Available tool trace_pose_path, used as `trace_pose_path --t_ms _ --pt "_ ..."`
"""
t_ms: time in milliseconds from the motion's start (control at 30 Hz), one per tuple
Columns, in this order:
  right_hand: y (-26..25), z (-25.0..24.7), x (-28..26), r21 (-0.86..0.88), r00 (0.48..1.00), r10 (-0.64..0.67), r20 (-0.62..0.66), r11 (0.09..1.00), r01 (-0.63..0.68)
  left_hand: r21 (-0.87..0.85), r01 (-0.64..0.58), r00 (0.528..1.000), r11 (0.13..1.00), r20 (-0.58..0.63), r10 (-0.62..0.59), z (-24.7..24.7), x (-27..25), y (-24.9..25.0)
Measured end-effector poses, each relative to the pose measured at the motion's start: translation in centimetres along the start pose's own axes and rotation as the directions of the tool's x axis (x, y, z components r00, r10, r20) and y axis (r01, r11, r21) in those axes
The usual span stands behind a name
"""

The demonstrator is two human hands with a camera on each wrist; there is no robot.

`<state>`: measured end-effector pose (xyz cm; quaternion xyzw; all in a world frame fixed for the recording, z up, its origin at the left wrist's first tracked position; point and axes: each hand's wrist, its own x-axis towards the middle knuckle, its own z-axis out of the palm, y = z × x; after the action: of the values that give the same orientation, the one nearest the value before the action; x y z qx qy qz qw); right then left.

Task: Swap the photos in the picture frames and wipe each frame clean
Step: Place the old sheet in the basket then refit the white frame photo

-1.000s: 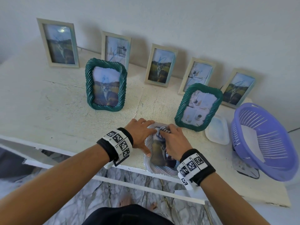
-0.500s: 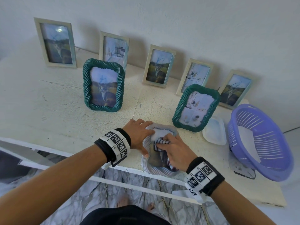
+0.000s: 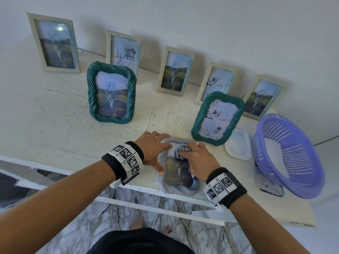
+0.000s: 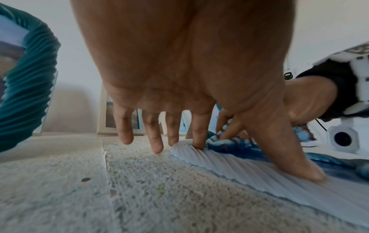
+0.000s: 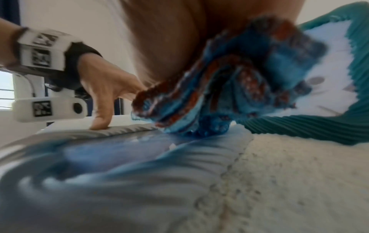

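While my left hand (image 3: pixel 154 150) presses flat on the pale ribbed frame (image 3: pixel 176 187) and my right hand (image 3: pixel 199 163) bunches the striped cloth (image 3: pixel 180 150), I'm mid-wipe, seven standing frames seemingly left.

A bunched blue and rust-red cloth (image 5: pixel 235 82) is seen under the right hand (image 5: pixel 179 39), pressed onto the glass of a pale ribbed frame (image 5: pixel 123 189) laid flat on the cream counter (image 5: pixel 299 181). The picture is blurred around cloth and frame. At left, the left hand (image 5: pixel 103 88) is shown with a thumb pressed on the frame's far rim; a black band with white marker blocks is worn at its wrist. At right, a teal ribbed frame (image 5: pixel 311 126) is stood upright, near the cloth.
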<state>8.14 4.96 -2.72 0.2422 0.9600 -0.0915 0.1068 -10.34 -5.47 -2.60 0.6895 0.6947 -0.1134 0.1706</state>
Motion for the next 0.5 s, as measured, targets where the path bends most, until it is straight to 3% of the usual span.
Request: trace_pose_path --t_ms 100,267,400,500 --pt "-1.1 0.2 0.3 0.02 1.0 0.0 -0.028 1.0 0.0 0.001 0.005 1.0 1.0 -0.003 -0.005 0.0 0.0 0.1" --pt "-0.9 -0.3 -2.4 -0.073 0.955 -0.282 -0.093 0.958 0.276 -0.005 -0.002 1.0 1.0 -0.002 0.002 -0.1 0.0 0.1" --pt "0.4 -0.7 0.2 -0.039 0.999 -0.019 -0.025 0.999 0.018 -0.008 -0.01 1.0 1.0 0.002 0.01 -0.1 0.1 0.1" --pt "-0.7 -0.3 -0.2 -0.017 0.998 -0.024 -0.063 1.0 0.023 -0.014 -0.007 1.0 1.0 0.003 0.007 -0.1 0.0 0.1"
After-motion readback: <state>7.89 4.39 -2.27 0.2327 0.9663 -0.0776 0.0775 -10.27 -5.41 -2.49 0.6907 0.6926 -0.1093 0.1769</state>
